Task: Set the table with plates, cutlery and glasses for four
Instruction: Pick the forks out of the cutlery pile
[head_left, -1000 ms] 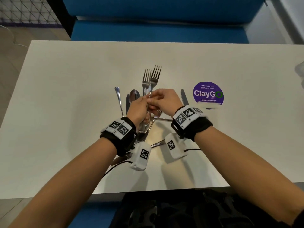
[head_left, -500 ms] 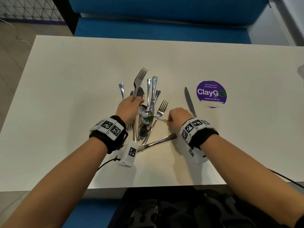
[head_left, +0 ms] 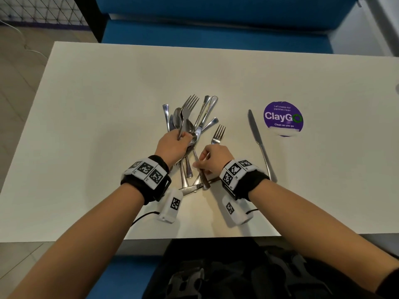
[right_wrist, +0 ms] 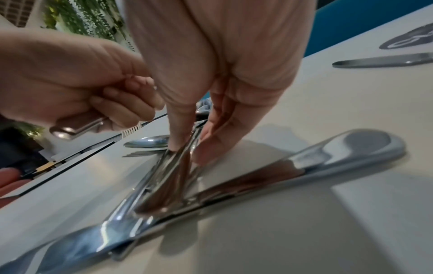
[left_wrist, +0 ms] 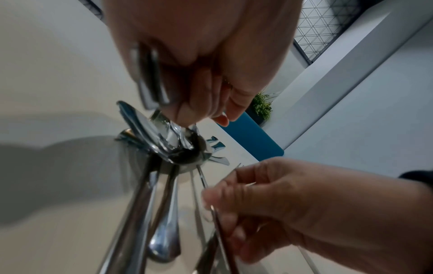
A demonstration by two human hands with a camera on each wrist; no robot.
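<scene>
A heap of steel cutlery [head_left: 194, 126], forks, spoons and knives, lies at the middle of the white table [head_left: 90, 108]. My left hand [head_left: 183, 137] grips the handle of a fork [head_left: 189, 104] whose tines point away from me, above the heap. In the right wrist view the handle's end [right_wrist: 77, 128] sticks out of that fist. My right hand [head_left: 201, 161] pinches a slim cutlery handle [right_wrist: 182, 157] at the heap's near end; which piece it belongs to is hidden. A second fork [head_left: 218, 134] lies just beyond my right hand.
One knife [head_left: 259, 143] lies alone to the right of the heap, beside a round purple ClayGo sticker [head_left: 283, 117]. A blue bench [head_left: 205, 29] runs along the table's far side. No plates or glasses show in these views.
A second ago both hands held two forks together above the heap. They parted; one fork now lies right of the heap, the left keeps the other, and the right pinches a handle.
</scene>
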